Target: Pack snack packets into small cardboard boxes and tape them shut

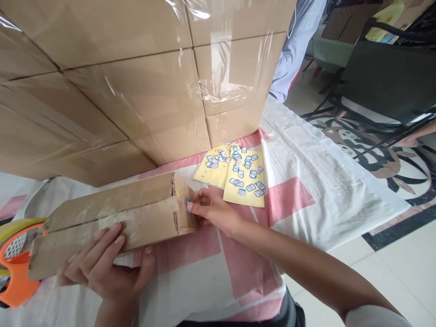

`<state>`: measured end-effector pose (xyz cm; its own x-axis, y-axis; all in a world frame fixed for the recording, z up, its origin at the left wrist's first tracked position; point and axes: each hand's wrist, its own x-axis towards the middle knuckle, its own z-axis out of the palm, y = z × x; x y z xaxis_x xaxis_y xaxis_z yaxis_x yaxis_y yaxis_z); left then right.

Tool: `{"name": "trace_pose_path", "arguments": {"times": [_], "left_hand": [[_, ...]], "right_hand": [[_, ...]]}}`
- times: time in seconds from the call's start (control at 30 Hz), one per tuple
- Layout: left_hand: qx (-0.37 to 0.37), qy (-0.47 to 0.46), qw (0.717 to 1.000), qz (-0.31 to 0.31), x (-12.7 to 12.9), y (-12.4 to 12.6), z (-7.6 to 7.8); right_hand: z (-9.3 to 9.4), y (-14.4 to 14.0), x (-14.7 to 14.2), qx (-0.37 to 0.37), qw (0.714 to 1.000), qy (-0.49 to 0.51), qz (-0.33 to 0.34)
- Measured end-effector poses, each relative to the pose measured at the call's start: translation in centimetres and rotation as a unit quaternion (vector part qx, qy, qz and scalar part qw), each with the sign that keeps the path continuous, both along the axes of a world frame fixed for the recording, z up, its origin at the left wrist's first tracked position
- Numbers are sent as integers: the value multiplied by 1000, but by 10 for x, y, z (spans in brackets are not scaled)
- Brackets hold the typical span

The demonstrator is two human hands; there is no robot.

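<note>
A long brown cardboard box (143,204) lies on the table in front of me, its flaps meeting along a seam on top. My left hand (105,263) grips its near side, with fingers over the top and the thumb along the edge. At the right end of the box, my right hand (213,209) pinches a small blue-edged sticker (188,206) against the cardboard; the far fingers are partly hidden. Just beyond that hand, yellow sheets (233,195) carry several loose white stickers with blue borders.
Large taped cardboard boxes (136,100) stand stacked at the back. An orange tape dispenser (20,277) sits at the left. A pink and white cloth (306,218) covers the table. Beyond its right edge are a black chair (388,77) and a person's pale blue clothing (296,50).
</note>
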<state>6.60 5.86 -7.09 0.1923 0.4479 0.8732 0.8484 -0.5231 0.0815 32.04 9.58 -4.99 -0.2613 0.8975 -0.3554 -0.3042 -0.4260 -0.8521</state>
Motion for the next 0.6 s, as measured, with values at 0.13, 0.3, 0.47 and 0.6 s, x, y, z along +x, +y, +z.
{"name": "trace_pose_path", "arguments": {"times": [0.13,0.3,0.47,0.6], "left_hand": [[11,15,1000,-2,-2,2,0],[15,24,1000,-1,-1,5,2],[-6,-14,1000,-3,3,8,2],[16,4,1000,7,7,9,4]], "right_hand": [[-2,-17,-6,180,979,-67,-74],[-13,-52,-13,278,948,-154,-40],[-22,-56,-14,270,944,-188,11],[-12,-47,-6,212,942,-258,29]]}}
